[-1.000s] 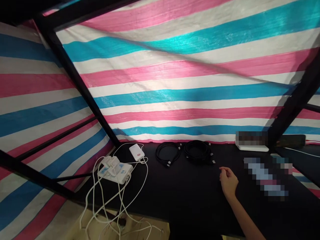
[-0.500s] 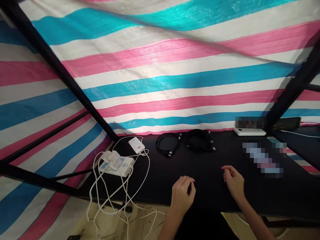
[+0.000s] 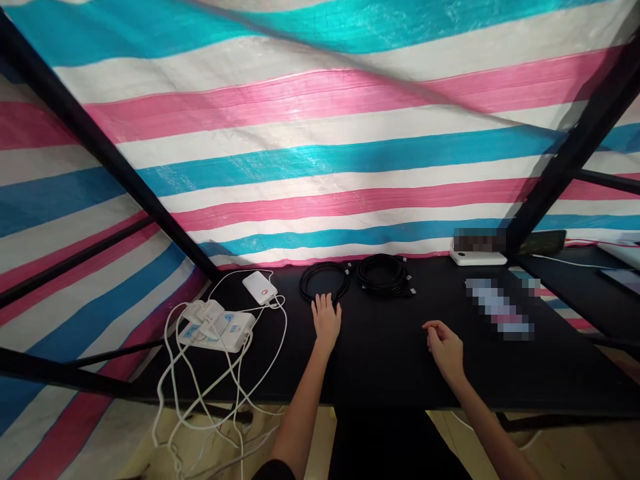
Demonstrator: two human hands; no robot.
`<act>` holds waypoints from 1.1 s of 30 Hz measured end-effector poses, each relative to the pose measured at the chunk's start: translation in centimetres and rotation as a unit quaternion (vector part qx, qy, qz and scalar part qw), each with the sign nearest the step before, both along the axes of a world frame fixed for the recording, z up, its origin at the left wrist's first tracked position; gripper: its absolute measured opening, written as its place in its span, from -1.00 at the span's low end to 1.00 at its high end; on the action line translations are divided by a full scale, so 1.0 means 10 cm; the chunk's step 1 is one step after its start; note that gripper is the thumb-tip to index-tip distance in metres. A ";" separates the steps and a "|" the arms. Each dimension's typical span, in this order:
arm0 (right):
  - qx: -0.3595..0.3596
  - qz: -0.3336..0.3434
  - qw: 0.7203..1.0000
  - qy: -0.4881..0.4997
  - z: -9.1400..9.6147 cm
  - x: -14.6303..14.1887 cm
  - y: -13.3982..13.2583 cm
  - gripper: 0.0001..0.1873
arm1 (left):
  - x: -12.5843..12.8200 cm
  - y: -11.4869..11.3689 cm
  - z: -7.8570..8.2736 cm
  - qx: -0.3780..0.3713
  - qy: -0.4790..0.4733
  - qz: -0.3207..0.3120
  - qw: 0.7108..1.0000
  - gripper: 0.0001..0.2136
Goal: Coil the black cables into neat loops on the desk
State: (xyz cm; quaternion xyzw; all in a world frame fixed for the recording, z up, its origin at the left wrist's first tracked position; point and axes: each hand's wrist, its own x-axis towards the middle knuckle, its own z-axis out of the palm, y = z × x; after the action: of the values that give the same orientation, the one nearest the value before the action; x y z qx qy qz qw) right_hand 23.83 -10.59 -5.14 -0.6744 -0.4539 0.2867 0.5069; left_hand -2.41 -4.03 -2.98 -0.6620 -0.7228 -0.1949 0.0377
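My left hand lies flat with fingers stretched out on the black table, its fingertips on the near edge of a coiled black cable. A second coiled black cable lies just to the right of it. My right hand hovers over the table further right, fingers loosely curled with nothing visible in them.
A white power strip with plugged adapters and trailing white cords sits at the table's left end, a white power bank behind it. A white device stands at the back right. Black frame posts and striped tarp enclose the table.
My left hand came up from below, then reached forward and flattened at the left cable coil. My right hand stayed near the same spot. The view tilted downward.
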 end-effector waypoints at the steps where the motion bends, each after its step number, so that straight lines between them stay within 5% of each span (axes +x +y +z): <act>1: -0.002 0.000 1.000 -0.006 -0.01 0.01 0.00 -0.75 | 0.01 -0.05 0.00 -0.001 0.000 0.007 1.000 -0.64; 8: -0.041 0.004 0.998 -0.043 -0.02 0.10 0.00 -0.77 | 0.26 -0.78 -0.05 0.006 0.003 0.091 0.996 -0.71; 14: -0.059 0.004 0.995 -0.084 -0.01 0.16 0.00 -0.77 | 0.46 -1.31 -0.11 0.023 -0.032 0.059 0.998 -0.82; 24: -0.034 0.038 0.996 -0.079 0.09 0.12 -0.08 -0.76 | 0.52 -1.23 0.01 -0.027 0.004 0.030 0.999 -0.73; 33: 0.016 0.076 0.997 0.023 0.12 0.13 -0.24 -0.79 | 0.53 -1.19 0.08 -0.040 -0.003 0.025 0.999 -0.81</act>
State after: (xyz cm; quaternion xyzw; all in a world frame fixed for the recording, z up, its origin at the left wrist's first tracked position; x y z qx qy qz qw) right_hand 25.11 -12.95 -3.93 -0.6230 -0.4964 0.3326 0.5048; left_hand 2.89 -15.92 -2.15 -0.6443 -0.7462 -0.1666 0.0133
